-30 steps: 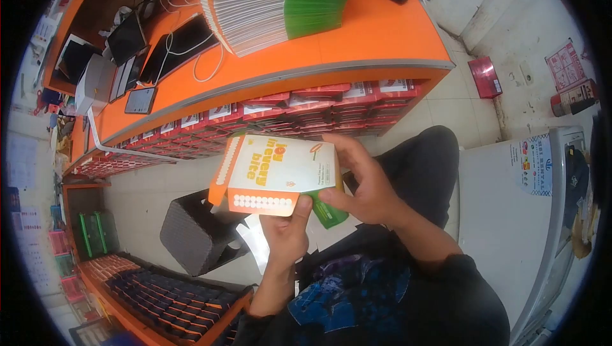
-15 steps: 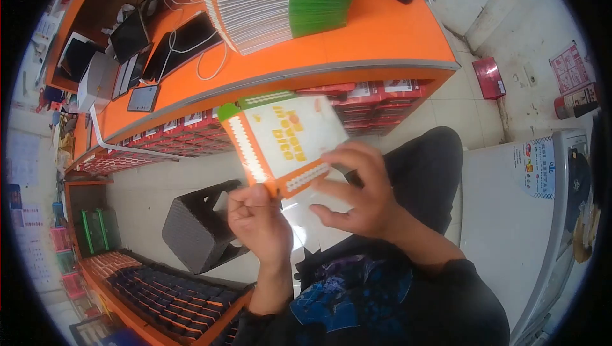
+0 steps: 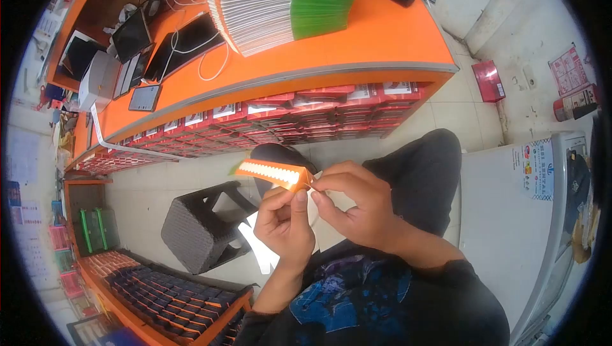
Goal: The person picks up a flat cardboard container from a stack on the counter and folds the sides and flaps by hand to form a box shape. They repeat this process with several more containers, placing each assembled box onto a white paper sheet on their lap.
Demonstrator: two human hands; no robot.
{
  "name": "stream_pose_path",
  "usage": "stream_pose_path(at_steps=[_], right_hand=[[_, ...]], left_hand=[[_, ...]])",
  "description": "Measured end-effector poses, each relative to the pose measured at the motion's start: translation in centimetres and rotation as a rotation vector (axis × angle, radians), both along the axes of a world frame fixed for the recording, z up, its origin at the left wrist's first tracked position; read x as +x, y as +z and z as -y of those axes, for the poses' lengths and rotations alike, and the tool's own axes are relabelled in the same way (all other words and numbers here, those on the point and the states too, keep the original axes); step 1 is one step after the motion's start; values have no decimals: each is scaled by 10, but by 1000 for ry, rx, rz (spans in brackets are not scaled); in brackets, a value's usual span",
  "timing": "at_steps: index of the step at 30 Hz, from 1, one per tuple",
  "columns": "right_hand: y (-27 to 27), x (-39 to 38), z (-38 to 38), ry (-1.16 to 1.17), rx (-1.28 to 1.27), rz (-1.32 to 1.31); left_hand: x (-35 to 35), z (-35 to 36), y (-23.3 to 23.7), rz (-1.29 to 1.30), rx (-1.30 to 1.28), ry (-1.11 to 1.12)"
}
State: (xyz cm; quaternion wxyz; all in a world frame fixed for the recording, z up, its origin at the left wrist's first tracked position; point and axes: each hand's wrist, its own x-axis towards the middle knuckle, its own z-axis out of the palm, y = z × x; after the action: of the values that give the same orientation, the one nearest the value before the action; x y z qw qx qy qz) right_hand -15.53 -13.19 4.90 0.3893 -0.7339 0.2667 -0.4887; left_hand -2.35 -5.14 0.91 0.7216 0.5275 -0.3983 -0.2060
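Note:
A small cardboard box, orange with a white scalloped strip along its side, is held edge-on in front of me. My left hand is closed on its near end, thumb and fingers pinching the orange wall. At the near corner my right hand pinches the cardboard edge between thumb and fingertips. Below my left hand hangs a bright white cardboard panel. The printed face of the box is turned out of sight.
An orange counter carries a fanned stack of flat cartons, a phone and cables. Red boxes fill the shelf beneath. A dark woven stool stands to the left, a white cabinet to the right.
The box has tipped so its printed face no longer shows, only its side. My right hand has moved from the open face to pinch the near corner.

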Motion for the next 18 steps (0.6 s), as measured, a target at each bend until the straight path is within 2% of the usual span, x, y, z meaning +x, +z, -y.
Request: stream_pose_path(at_steps=[4, 8, 14, 16, 18], right_hand=[[0, 1, -2, -28, -79, -22], [0, 3, -5, -28, -33, -18], [-3, 5, -5, -41, -65, -34], [-7, 5, -5, -43, -16, -20], [-12, 5, -4, -63, -27, -36]], left_hand=[[0, 1, 0, -36, -22, -21], [-2, 2, 0, -34, -34, -5], [6, 3, -12, 33, -15, -5], [10, 1, -16, 164, 4, -22], [10, -2, -11, 143, 30, -73]])
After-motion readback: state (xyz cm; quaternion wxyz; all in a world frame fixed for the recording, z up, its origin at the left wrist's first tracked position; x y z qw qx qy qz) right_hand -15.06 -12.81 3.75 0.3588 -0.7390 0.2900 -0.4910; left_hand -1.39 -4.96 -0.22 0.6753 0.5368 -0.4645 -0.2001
